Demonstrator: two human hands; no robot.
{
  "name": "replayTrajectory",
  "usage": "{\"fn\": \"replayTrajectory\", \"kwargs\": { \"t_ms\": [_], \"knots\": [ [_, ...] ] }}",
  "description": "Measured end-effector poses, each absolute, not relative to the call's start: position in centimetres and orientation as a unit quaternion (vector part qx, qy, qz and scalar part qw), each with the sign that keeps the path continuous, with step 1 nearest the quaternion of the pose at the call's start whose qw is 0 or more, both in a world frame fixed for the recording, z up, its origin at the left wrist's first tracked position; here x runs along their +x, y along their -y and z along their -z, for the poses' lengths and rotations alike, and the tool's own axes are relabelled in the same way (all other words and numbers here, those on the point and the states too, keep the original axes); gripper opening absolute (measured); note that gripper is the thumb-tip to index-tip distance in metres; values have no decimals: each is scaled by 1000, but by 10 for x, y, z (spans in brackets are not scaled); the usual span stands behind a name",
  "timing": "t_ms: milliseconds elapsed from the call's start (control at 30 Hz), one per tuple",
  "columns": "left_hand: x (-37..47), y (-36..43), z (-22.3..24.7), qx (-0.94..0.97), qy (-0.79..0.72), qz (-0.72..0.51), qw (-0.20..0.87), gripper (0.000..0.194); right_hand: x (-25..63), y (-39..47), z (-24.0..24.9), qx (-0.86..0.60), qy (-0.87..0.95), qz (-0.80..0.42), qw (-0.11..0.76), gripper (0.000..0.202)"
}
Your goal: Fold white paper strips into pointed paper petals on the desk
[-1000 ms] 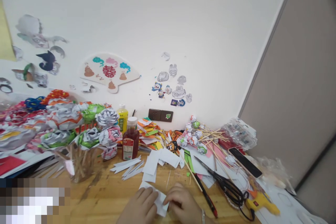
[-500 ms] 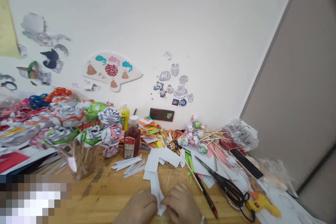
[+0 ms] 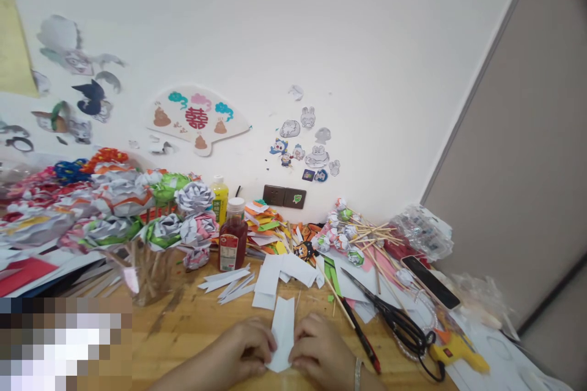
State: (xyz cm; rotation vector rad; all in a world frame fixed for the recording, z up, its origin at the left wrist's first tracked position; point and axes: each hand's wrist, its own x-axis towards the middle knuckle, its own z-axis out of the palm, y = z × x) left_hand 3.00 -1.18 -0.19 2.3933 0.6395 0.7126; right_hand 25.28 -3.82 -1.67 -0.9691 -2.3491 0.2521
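Observation:
A white paper strip (image 3: 283, 333) with a lengthwise crease stands nearly upright above the wooden table, its lower end pointed. My left hand (image 3: 250, 345) pinches its left edge near the bottom. On the opposite edge, the fingers and thumb of my right hand (image 3: 316, 345) are closed at about the same height. Just beyond the strip lie several white paper pieces (image 3: 268, 275), and folded white slips (image 3: 227, 281) are spread to their left. A black and red pen (image 3: 362, 336) and a thin wooden stick (image 3: 337, 296) lie right of my right hand.
Black scissors (image 3: 398, 324), a yellow glue gun (image 3: 461, 354) and a phone (image 3: 431, 281) lie at the right. Paper flowers (image 3: 160, 232) on sticks stand in a clear container (image 3: 149, 284) at the left. A red-brown bottle (image 3: 233, 244) stands behind the slips.
The paper strip has turned from slanted and partly covered to straight and face-on. My hands have moved apart to its two edges.

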Motion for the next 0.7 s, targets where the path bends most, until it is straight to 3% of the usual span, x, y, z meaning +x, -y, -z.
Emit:
{"fn": "replayTrajectory", "kwargs": {
  "t_ms": [300, 700],
  "knots": [
    [35, 14, -4, 910, -221, -290, 196, 19, 251, 32, 27, -432, 810, -208, 338, 12],
    [41, 1, 24, 873, -270, -295, 279, 24, 243, 32, 21, -480, 772, -266, 322, 13]
  ]
}}
